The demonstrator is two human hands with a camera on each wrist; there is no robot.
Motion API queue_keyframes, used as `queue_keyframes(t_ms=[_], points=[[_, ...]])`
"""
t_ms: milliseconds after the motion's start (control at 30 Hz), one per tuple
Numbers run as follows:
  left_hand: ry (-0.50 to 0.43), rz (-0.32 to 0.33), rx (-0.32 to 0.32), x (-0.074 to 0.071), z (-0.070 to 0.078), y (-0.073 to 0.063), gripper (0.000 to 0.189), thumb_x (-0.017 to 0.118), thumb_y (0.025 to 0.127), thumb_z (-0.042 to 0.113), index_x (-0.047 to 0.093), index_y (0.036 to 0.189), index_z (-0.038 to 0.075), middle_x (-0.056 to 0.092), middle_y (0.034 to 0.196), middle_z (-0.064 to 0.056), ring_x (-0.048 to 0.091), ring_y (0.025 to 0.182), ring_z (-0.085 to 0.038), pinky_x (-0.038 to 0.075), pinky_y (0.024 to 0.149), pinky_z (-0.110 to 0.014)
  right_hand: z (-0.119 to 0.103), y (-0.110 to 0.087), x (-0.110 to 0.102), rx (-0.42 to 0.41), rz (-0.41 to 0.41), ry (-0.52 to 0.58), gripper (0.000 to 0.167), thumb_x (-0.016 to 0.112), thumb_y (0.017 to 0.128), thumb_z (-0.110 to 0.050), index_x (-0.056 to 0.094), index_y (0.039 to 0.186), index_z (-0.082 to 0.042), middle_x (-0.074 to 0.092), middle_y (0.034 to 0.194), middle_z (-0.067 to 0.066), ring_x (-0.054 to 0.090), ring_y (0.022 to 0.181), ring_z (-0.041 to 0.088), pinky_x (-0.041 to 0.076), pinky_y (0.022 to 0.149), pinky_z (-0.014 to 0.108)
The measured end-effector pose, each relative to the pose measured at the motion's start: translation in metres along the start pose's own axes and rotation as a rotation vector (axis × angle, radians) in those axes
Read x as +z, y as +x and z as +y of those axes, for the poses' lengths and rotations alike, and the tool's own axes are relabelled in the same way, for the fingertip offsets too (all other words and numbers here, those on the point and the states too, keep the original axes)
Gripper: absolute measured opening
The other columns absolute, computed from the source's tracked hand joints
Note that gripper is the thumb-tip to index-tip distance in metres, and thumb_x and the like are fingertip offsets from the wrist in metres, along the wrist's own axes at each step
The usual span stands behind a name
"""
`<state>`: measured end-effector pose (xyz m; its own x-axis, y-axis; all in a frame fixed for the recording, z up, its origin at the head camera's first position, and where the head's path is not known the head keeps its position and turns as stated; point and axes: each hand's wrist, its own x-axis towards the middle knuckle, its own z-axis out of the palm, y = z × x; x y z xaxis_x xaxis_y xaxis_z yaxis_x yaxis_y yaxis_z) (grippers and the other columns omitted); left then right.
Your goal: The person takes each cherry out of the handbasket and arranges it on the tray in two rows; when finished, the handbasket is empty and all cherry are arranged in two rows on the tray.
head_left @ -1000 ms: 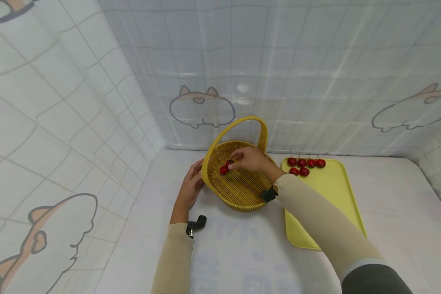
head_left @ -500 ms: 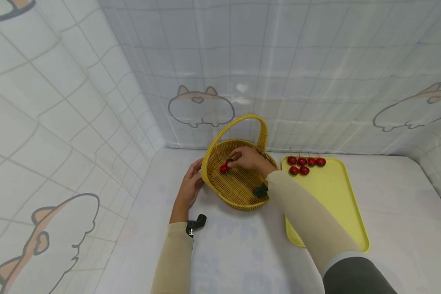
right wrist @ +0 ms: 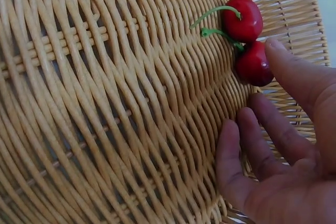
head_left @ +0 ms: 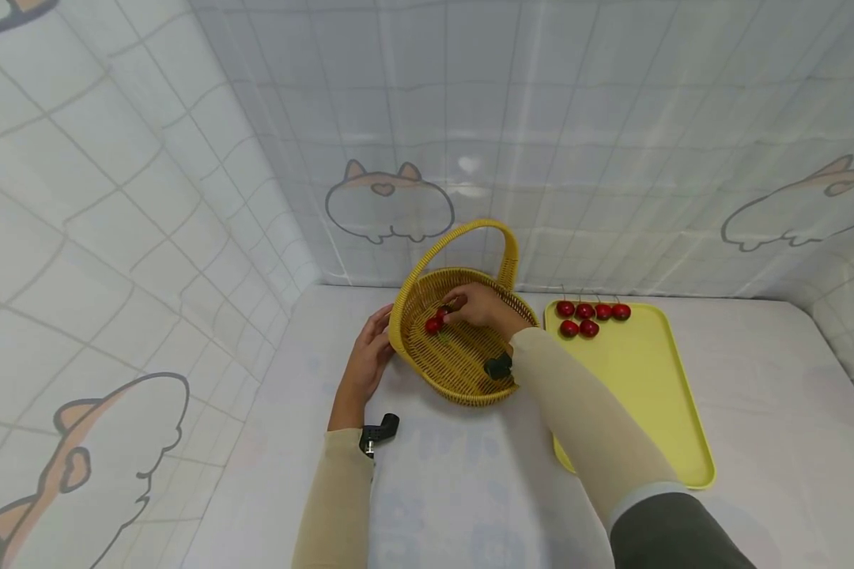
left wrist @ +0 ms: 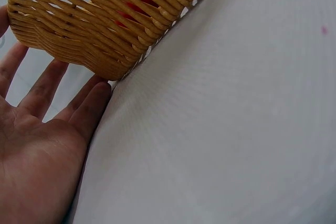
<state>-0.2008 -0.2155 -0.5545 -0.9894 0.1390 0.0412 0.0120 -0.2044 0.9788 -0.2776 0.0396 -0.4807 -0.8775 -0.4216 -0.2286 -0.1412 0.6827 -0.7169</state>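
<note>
Resting flat with fingers straight, the left hand (head_left: 367, 363) braces the outer wall of the yellow woven wicker basket (head_left: 462, 371), seemingly to steady it; inside, the right hand (head_left: 481, 307), fingers relaxed, touches one of two red cherries with green stems (right wrist: 247, 38) on the weave; beyond, six more red cherries (head_left: 591, 318) line the yellow plastic tray (head_left: 648, 387).

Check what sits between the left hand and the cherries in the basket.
Only the basket's woven wall: the left hand lies open against its outside, and the cherries lie inside. The left wrist view shows red through the weave; the head view confirms it.
</note>
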Motion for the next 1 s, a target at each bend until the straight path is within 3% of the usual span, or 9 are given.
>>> queue_keyframes(t_ms=[267,533,1000], points=[[-0.017,0.008,-0.003,0.0009,-0.0013,-0.0004,0.05,0.057,0.102,0.016,0.048,0.151,0.025,0.043,0.158,-0.001,0.046,0.143,-0.029,0.048,0.106,-0.029,0.0,0.0018,0.001,0.033,-0.014,0.028,0.044,0.074,0.095,-0.025,0.065,0.137,-0.015,0.065,0.136,0.012,0.058,0.128,0.031,0.049,0.106,0.043],[-0.013,0.016,-0.02,0.0029,-0.001,-0.0016,0.051,0.059,0.101,0.017,0.049,0.15,0.026,0.044,0.157,0.001,0.048,0.142,-0.026,0.043,0.112,-0.036,0.0022,-0.0002,0.0033,0.053,-0.002,0.107,0.041,0.075,0.094,-0.018,0.067,0.133,-0.013,0.066,0.134,0.01,0.059,0.127,0.028,0.049,0.106,0.041],[-0.023,0.01,-0.01,0.0015,-0.0022,-0.0021,0.05,0.056,0.102,0.015,0.048,0.15,0.025,0.043,0.158,0.0,0.045,0.144,-0.029,0.047,0.106,-0.028,0.0029,-0.0019,0.0063,0.077,0.023,0.108,0.033,0.077,0.092,-0.016,0.072,0.125,-0.014,0.068,0.129,0.008,0.061,0.122,0.027,0.05,0.104,0.04]])
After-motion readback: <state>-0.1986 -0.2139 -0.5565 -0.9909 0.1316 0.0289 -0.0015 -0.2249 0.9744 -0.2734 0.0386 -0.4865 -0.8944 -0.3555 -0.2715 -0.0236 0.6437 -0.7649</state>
